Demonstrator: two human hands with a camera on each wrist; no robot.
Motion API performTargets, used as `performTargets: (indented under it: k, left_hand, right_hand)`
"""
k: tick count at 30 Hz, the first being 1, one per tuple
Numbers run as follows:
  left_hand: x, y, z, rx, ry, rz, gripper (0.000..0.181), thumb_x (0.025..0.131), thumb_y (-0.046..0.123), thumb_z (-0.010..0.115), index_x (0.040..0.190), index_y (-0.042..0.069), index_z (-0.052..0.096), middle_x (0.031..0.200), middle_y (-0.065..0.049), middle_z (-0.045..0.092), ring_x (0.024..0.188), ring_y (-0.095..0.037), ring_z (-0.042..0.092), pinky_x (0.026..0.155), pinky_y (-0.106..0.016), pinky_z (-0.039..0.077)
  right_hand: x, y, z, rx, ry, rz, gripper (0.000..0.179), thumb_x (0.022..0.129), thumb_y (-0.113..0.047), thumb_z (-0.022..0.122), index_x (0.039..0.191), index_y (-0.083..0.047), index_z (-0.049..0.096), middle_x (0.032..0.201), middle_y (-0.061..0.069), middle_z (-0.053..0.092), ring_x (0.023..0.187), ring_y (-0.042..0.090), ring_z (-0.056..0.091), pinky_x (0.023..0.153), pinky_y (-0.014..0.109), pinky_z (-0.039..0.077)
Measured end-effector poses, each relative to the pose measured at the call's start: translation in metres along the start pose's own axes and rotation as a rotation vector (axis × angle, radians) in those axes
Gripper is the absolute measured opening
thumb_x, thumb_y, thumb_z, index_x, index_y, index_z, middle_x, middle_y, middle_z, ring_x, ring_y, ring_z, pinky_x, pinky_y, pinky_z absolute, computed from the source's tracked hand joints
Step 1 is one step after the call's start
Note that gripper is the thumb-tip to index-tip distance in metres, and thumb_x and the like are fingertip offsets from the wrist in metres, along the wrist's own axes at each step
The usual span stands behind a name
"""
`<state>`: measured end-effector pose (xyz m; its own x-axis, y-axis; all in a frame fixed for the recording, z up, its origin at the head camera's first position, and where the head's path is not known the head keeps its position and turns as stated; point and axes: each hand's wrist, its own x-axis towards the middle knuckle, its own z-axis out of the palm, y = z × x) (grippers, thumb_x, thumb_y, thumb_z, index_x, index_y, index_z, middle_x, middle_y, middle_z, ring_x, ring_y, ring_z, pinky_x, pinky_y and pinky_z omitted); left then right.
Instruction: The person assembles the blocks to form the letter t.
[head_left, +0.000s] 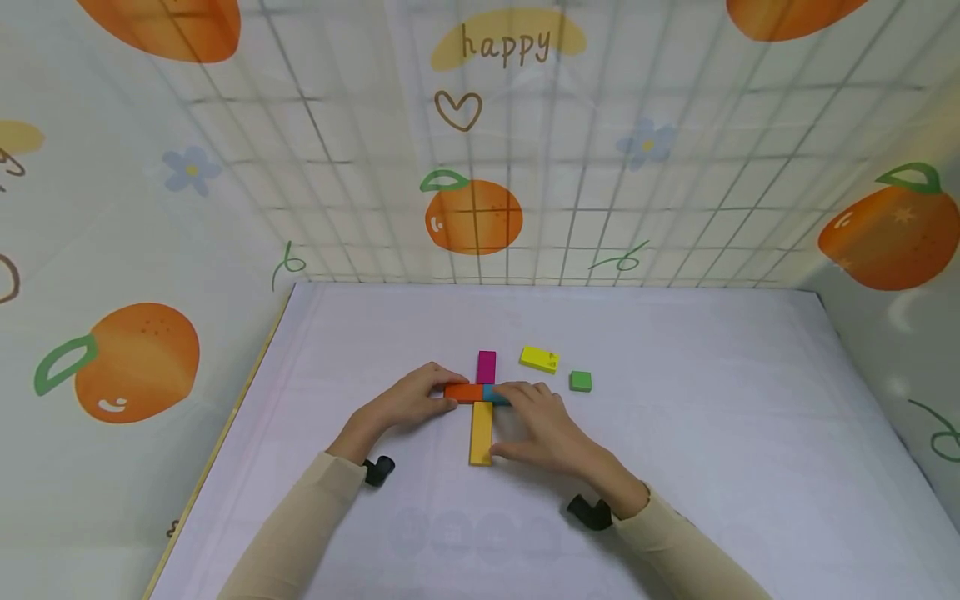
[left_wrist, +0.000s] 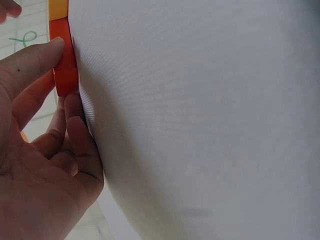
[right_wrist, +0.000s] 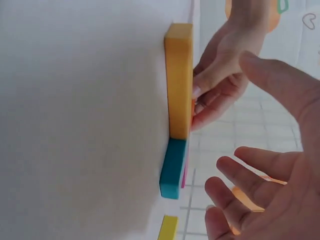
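My left hand [head_left: 411, 402] pinches a red-orange block [head_left: 462, 392] at its left end, thumb on the near side and fingers on the far side. In the left wrist view the thumb presses along that block [left_wrist: 65, 75]. A teal block [head_left: 490, 393] meets its right end. Below them an amber block [head_left: 481, 435] points toward me, and a magenta block [head_left: 486, 367] points away, forming a cross. My right hand [head_left: 551, 433] hovers beside the cross, fingers spread around the teal block [right_wrist: 172, 167], with a gap between them in the right wrist view.
A yellow block [head_left: 539, 359] with a small dark mark and a green block [head_left: 581, 381] lie behind the right hand. Black wrist devices [head_left: 590, 512] sit at both cuffs. A printed curtain [head_left: 540, 242] stands along the back of the white table [head_left: 712, 400].
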<state>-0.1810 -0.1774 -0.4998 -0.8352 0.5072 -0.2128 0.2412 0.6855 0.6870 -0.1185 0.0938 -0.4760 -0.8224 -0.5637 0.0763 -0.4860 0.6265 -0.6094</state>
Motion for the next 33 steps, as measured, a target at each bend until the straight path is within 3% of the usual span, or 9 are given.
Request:
performTargets:
  k: [5, 12, 24, 33]
  left_hand:
    - [0.0, 0.001, 0.001, 0.003, 0.0, -0.024, 0.04, 0.095, 0.018, 0.072, 0.134, 0.02, 0.066, 0.119, 0.005, 0.057, 0.109, -0.016, 0.051, 0.092, -0.035, 0.047]
    - [0.0, 0.002, 0.002, 0.004, 0.003, -0.062, 0.041, 0.094, 0.019, 0.072, 0.134, 0.021, 0.065, 0.121, 0.005, 0.057, 0.111, -0.016, 0.051, 0.094, -0.036, 0.048]
    - [0.002, 0.0, 0.003, 0.004, 0.001, -0.069, 0.04, 0.094, 0.019, 0.072, 0.134, 0.023, 0.066, 0.12, 0.005, 0.056, 0.11, -0.016, 0.05, 0.092, -0.034, 0.048]
    - [0.003, -0.002, 0.003, -0.002, -0.007, -0.07, 0.042, 0.094, 0.019, 0.072, 0.135, 0.023, 0.065, 0.121, 0.005, 0.056, 0.113, -0.016, 0.05, 0.094, -0.035, 0.047]
  right_hand:
    - [-0.006, 0.004, -0.008, 0.024, 0.036, 0.023, 0.079, 0.08, -0.039, 0.085, 0.145, -0.011, 0.05, 0.142, 0.003, 0.052, 0.124, 0.026, 0.043, 0.096, 0.05, 0.039]
    - [-0.016, 0.012, -0.019, 0.031, 0.07, 0.062, 0.078, 0.081, -0.037, 0.084, 0.145, -0.009, 0.049, 0.142, 0.005, 0.052, 0.132, 0.027, 0.042, 0.109, 0.061, 0.028]
    - [-0.029, 0.024, -0.029, 0.049, 0.143, 0.075, 0.073, 0.082, -0.031, 0.084, 0.142, -0.007, 0.052, 0.137, 0.007, 0.055, 0.128, 0.028, 0.045, 0.099, 0.057, 0.036]
    - [-0.034, 0.044, -0.037, 0.078, 0.231, 0.086, 0.062, 0.084, -0.025, 0.083, 0.137, -0.008, 0.057, 0.121, 0.011, 0.061, 0.108, 0.027, 0.052, 0.088, 0.047, 0.039]
